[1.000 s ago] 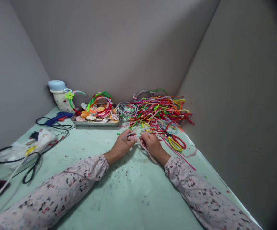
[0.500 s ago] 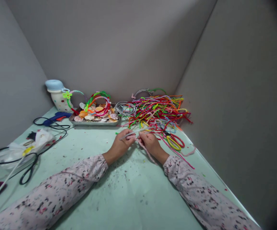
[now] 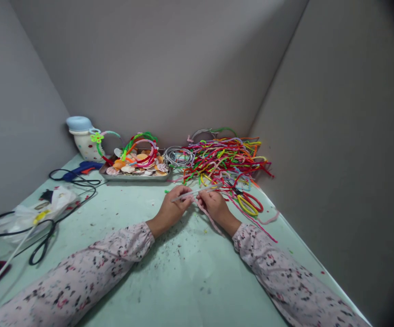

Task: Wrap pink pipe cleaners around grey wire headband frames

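Note:
My left hand (image 3: 173, 206) is closed around a thin grey headband (image 3: 210, 187), whose ends show on either side of the fingers. A fuzzy pale pink pipe cleaner (image 3: 212, 221) runs from between the two hands and trails down past my right wrist. My right hand (image 3: 214, 205) pinches this pipe cleaner close to the headband, its thumb and finger near the left fingertips. Exactly how the pipe cleaner meets the band is partly hidden by the fingers. Beyond the right hand lie red and yellow-handled scissors (image 3: 249, 204).
A metal tray (image 3: 135, 177) of seashells stands at the back with wrapped headbands (image 3: 140, 147) on it. Bare metal headbands (image 3: 179, 156) and a heap of coloured pipe cleaners (image 3: 226, 156) are beside it. Leftward are a cup (image 3: 85, 141), blue glue gun (image 3: 81, 170), black cable (image 3: 52, 229) and plastic bag (image 3: 58, 200).
The headband has tilted slightly between the hands, and the fingers have shifted a little. Both hands keep their hold, and the view has moved very slightly.

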Action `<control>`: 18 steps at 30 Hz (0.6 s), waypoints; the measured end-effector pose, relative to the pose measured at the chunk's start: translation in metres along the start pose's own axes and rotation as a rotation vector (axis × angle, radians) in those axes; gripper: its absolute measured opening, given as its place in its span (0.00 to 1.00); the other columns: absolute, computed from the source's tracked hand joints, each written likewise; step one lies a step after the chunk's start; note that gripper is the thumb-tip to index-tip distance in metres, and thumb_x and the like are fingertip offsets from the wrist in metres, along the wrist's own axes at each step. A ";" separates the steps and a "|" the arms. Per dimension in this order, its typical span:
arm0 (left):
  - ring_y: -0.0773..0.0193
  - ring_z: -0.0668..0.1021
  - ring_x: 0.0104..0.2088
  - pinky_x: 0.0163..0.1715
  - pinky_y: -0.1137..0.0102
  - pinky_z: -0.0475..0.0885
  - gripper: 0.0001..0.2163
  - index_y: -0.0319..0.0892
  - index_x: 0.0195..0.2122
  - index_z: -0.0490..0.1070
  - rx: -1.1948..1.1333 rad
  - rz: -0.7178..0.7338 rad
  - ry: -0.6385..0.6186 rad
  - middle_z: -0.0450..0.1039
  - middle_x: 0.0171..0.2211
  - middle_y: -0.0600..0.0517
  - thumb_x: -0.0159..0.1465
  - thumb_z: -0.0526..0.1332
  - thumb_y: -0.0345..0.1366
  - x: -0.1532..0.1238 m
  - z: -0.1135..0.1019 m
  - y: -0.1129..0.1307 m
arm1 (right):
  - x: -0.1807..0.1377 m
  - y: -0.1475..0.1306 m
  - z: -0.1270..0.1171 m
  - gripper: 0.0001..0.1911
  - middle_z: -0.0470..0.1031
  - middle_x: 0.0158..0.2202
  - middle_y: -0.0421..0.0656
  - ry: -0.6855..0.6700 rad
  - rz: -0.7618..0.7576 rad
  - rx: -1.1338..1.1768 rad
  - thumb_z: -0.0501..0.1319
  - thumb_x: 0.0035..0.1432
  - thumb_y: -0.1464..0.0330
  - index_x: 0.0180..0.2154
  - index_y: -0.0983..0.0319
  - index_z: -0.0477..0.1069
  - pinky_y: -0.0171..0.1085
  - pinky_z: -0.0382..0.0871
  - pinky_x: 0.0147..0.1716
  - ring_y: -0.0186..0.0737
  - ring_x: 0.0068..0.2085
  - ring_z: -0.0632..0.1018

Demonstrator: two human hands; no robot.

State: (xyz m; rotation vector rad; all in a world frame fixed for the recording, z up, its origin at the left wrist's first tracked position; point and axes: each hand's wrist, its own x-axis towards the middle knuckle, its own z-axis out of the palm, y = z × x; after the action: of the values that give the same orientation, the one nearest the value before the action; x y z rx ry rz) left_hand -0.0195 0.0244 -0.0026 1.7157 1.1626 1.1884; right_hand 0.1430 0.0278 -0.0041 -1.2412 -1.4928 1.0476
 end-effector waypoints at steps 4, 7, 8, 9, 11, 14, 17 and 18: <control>0.65 0.73 0.34 0.35 0.72 0.67 0.07 0.41 0.36 0.72 0.071 0.044 0.021 0.72 0.34 0.51 0.57 0.60 0.34 -0.001 -0.001 0.001 | 0.000 -0.001 -0.001 0.22 0.67 0.17 0.39 -0.012 0.003 -0.035 0.53 0.59 0.56 0.21 0.63 0.70 0.32 0.59 0.20 0.32 0.19 0.67; 0.66 0.73 0.33 0.33 0.72 0.66 0.06 0.41 0.35 0.72 0.096 0.056 0.032 0.72 0.32 0.52 0.57 0.60 0.34 -0.001 -0.002 0.002 | 0.000 -0.003 -0.001 0.22 0.67 0.16 0.39 -0.007 0.010 -0.047 0.53 0.59 0.57 0.20 0.63 0.69 0.32 0.59 0.21 0.32 0.19 0.67; 0.66 0.73 0.32 0.33 0.73 0.66 0.06 0.41 0.35 0.72 0.094 0.057 0.036 0.72 0.31 0.52 0.57 0.61 0.35 -0.001 -0.002 0.002 | 0.000 -0.004 -0.001 0.22 0.67 0.16 0.38 -0.006 0.010 -0.043 0.53 0.59 0.57 0.20 0.63 0.69 0.32 0.59 0.21 0.32 0.19 0.67; 0.66 0.72 0.32 0.32 0.73 0.66 0.06 0.41 0.35 0.72 0.090 0.058 0.039 0.72 0.31 0.52 0.57 0.61 0.35 -0.001 -0.002 0.002 | 0.000 -0.004 -0.001 0.22 0.67 0.16 0.38 -0.009 0.008 -0.039 0.53 0.59 0.57 0.20 0.63 0.69 0.32 0.59 0.20 0.32 0.19 0.67; 0.66 0.72 0.32 0.32 0.73 0.66 0.06 0.42 0.35 0.72 0.073 0.052 0.039 0.72 0.31 0.53 0.57 0.61 0.36 -0.001 -0.001 0.001 | 0.000 -0.004 -0.001 0.22 0.67 0.16 0.38 -0.012 0.007 -0.033 0.53 0.59 0.56 0.20 0.63 0.69 0.32 0.59 0.20 0.32 0.19 0.67; 0.65 0.73 0.33 0.33 0.73 0.67 0.07 0.41 0.35 0.72 0.022 0.030 0.027 0.73 0.32 0.52 0.57 0.62 0.37 -0.001 -0.001 0.000 | 0.001 -0.002 -0.001 0.23 0.67 0.16 0.38 -0.015 0.002 -0.052 0.53 0.59 0.55 0.20 0.63 0.69 0.32 0.60 0.21 0.32 0.19 0.67; 0.64 0.74 0.34 0.34 0.72 0.67 0.08 0.41 0.35 0.71 -0.032 0.014 0.021 0.74 0.35 0.50 0.56 0.62 0.37 -0.001 -0.001 -0.002 | 0.001 -0.001 -0.001 0.24 0.68 0.17 0.39 -0.013 -0.013 -0.063 0.53 0.59 0.54 0.20 0.63 0.69 0.32 0.60 0.22 0.32 0.19 0.68; 0.64 0.74 0.35 0.34 0.72 0.67 0.08 0.41 0.36 0.71 -0.043 0.010 0.020 0.74 0.35 0.50 0.56 0.62 0.38 -0.001 -0.001 -0.002 | 0.001 -0.001 -0.002 0.24 0.68 0.17 0.39 -0.012 -0.019 -0.064 0.53 0.59 0.54 0.20 0.63 0.69 0.32 0.60 0.22 0.32 0.20 0.68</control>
State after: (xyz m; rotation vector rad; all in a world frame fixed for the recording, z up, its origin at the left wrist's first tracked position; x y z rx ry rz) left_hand -0.0208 0.0247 -0.0049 1.6834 1.1330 1.2305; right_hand 0.1441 0.0288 -0.0024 -1.2650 -1.5557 1.0034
